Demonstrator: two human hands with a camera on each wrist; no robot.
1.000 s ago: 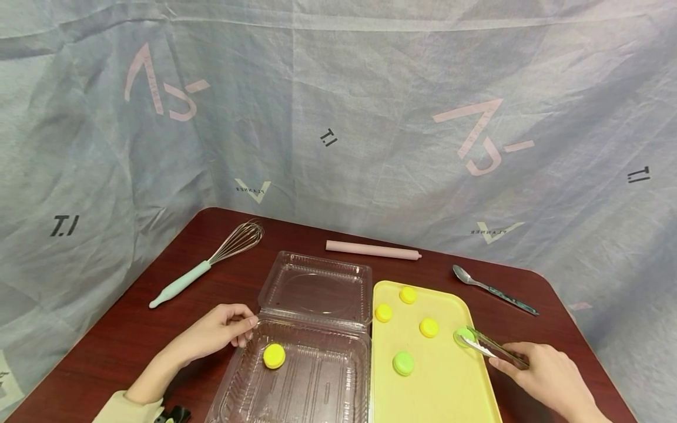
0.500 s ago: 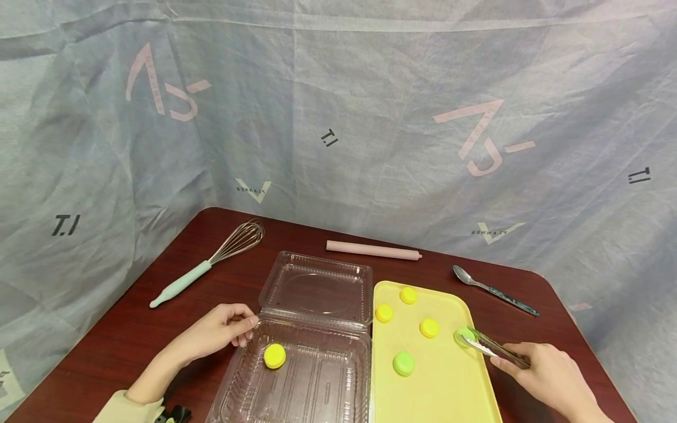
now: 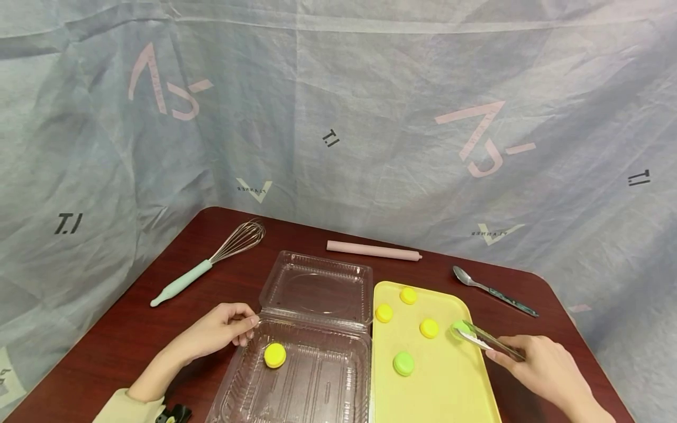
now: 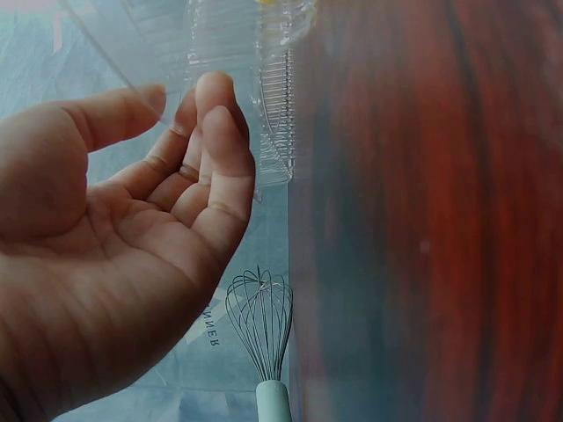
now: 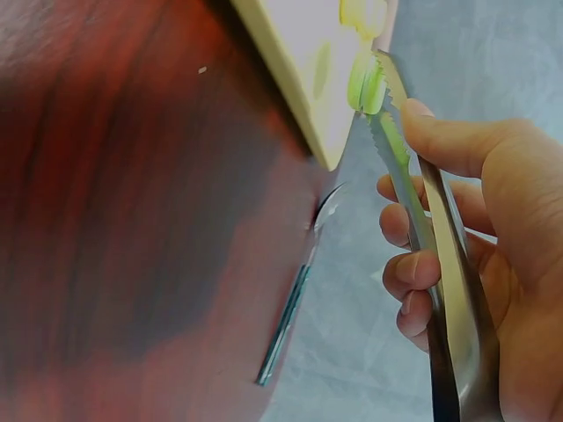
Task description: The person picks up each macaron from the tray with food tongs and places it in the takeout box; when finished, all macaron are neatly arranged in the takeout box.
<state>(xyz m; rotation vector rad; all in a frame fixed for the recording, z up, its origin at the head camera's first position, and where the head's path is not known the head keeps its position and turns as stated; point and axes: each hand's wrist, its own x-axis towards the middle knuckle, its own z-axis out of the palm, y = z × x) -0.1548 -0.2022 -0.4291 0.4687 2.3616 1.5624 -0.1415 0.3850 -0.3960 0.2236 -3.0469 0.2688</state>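
My right hand (image 3: 545, 367) holds metal tongs (image 5: 444, 264) between thumb and fingers. The serrated tips of the tongs are at a green macaron (image 5: 367, 83), close over the right side of the yellow tray (image 3: 439, 390). Another green macaron (image 3: 404, 363) lies nearer the tray's middle, and three yellow ones, one being this yellow macaron (image 3: 429, 328), sit farther back. To the left, my left hand (image 3: 233, 326) pinches the rim of a clear plastic container (image 3: 317, 376) at its left corner near the hinge. Inside that container rests a single yellow macaron (image 3: 274, 355).
The container's clear lid (image 3: 317, 288) lies folded back behind it. A whisk (image 3: 206, 264) with a pale green handle is at the left. Toward the back are a pink rod (image 3: 372, 250) and a spoon (image 3: 494, 291). Grey cloth (image 3: 338, 117) hangs behind the table.
Over the last half second my right hand and the tongs have shifted slightly up and left, and the green macaron at their tips has moved with them. My left hand stays put.
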